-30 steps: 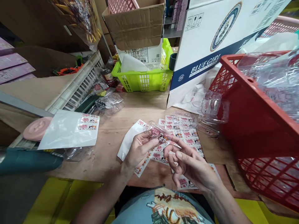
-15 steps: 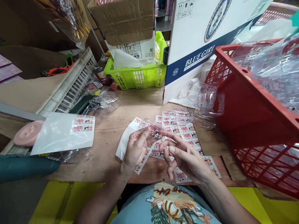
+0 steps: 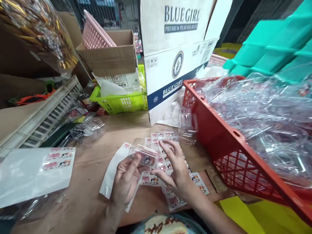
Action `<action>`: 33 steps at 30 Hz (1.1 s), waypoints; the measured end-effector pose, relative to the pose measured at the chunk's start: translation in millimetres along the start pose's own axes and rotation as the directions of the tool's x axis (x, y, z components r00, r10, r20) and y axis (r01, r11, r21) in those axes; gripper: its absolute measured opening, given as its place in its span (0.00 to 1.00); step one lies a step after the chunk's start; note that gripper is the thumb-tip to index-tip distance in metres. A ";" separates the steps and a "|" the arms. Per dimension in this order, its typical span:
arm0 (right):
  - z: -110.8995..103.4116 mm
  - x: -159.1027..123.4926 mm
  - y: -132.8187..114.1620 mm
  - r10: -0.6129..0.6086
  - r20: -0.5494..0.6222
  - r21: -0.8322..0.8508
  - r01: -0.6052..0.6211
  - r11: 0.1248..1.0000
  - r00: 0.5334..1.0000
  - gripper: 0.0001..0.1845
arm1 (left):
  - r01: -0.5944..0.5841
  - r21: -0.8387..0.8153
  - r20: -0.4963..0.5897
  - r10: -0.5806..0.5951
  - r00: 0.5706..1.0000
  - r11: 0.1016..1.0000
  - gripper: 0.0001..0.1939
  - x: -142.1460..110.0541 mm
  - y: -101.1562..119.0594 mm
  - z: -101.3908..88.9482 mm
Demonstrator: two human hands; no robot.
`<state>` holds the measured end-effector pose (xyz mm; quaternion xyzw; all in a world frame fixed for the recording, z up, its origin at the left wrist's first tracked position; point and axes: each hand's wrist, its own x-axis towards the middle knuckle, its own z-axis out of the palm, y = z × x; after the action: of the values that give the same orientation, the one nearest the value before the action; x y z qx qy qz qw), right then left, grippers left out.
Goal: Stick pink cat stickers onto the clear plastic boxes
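A small clear plastic case (image 3: pixel 144 151) is pinched by my left hand (image 3: pixel 124 182), thumb on its near side. Through or on the case shows a pink and cat print. My right hand (image 3: pixel 177 170) is beside the case's right end, its thumb and fingers spread apart. Whether its thumb tip touches the case I cannot tell. Beneath both hands lie sticker sheets (image 3: pixel 175 199) with pink marks and small cats. A mostly white backing sheet (image 3: pixel 114 170) is under my left hand.
On the right, a red basket (image 3: pixel 216 125) is heaped with clear plastic cases. Teal trays (image 3: pixel 265 42) stand behind it. A white beer carton (image 3: pixel 161 74) and a lime-green basket (image 3: pixel 122 103) are at the back. Another sticker sheet (image 3: pixel 29 175) lies left.
My view has swung to the right and shows more of the red basket. My right hand has opened its fingers, while my left keeps hold of the case.
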<state>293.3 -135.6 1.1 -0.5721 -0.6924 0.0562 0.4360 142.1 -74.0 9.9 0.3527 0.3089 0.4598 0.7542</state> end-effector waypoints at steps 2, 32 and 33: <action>-14.1 16.1 6.8 -0.007 0.018 0.084 0.006 0.996 1.000 0.37 | 0.017 0.072 0.110 -0.025 0.994 0.997 0.09 1.9 1.6 4.3; 51.3 67.3 11.1 -0.155 0.143 0.077 0.145 0.986 0.977 0.11 | 0.015 0.351 -0.048 0.002 0.999 0.936 0.13 15.9 29.3 -76.9; 52.8 65.7 8.6 -0.209 0.136 0.066 0.202 0.977 0.968 0.11 | -0.007 0.381 -0.028 0.019 0.999 0.925 0.12 14.8 28.0 -75.1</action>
<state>266.7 -55.2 -0.8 -0.4804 -0.7755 0.0691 0.4038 75.1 -32.8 -11.4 0.4872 0.4016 0.4016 0.6634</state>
